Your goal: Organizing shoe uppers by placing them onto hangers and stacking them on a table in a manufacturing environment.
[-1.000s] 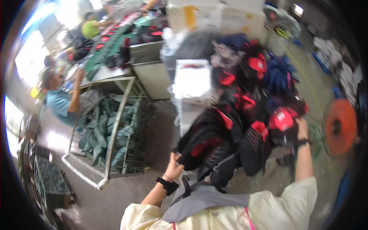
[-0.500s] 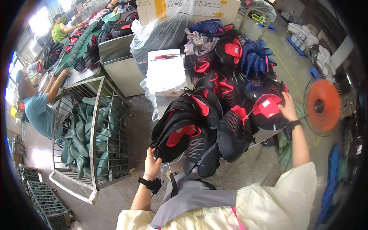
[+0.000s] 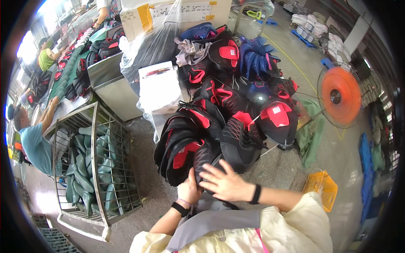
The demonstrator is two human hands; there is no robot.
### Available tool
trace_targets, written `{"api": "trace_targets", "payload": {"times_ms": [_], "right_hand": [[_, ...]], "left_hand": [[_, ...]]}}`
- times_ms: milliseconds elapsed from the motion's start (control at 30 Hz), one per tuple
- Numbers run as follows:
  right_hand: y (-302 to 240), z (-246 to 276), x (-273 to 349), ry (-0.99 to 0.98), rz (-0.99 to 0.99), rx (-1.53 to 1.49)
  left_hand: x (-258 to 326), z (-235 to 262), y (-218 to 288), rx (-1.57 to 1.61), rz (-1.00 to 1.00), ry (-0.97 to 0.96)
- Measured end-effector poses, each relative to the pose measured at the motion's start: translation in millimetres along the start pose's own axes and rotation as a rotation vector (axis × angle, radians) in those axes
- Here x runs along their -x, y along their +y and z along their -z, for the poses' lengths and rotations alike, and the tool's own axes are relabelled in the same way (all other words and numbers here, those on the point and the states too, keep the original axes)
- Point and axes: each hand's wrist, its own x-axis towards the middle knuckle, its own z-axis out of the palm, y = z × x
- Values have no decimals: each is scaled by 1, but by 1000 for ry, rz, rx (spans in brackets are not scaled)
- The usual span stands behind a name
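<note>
A large pile of black shoe uppers with red linings (image 3: 238, 137) fills the bench before me. At its near left edge my left hand (image 3: 190, 190) is closed on the lower end of a black shoe upper (image 3: 206, 156) with zigzag lacing lines. My right hand (image 3: 226, 184) is open beside it, fingers spread, close to the same upper; whether it touches is unclear. Left of that upper hangs a stack of nested black uppers (image 3: 171, 145) with red inside. A black upper with a red tongue and white label (image 3: 276, 116) lies at the right.
Green shoe lasts (image 3: 86, 168) fill a metal cage cart (image 3: 96, 164) at left. White paper with pens (image 3: 158, 88) lies on a box behind the pile. An orange fan (image 3: 339, 96) and a yellow crate (image 3: 322, 189) stand right. People work along a green conveyor (image 3: 63, 84).
My right hand has left the red-tongued upper at the right and come across to beside my left hand. The left hand has shifted right onto another upper. The view has turned.
</note>
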Motion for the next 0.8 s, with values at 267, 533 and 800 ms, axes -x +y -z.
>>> {"api": "trace_targets", "payload": {"times_ms": [267,533,800], "right_hand": [[72,-6,65,-56,-182,160],[69,4,100,94,-238,154],[73,79,71,570,-472,-51]], "left_hand": [[-23,119,-55,535,189,435],[-27,116,-58,472,199,354],[1,136,-59,222,-64,-276]]}}
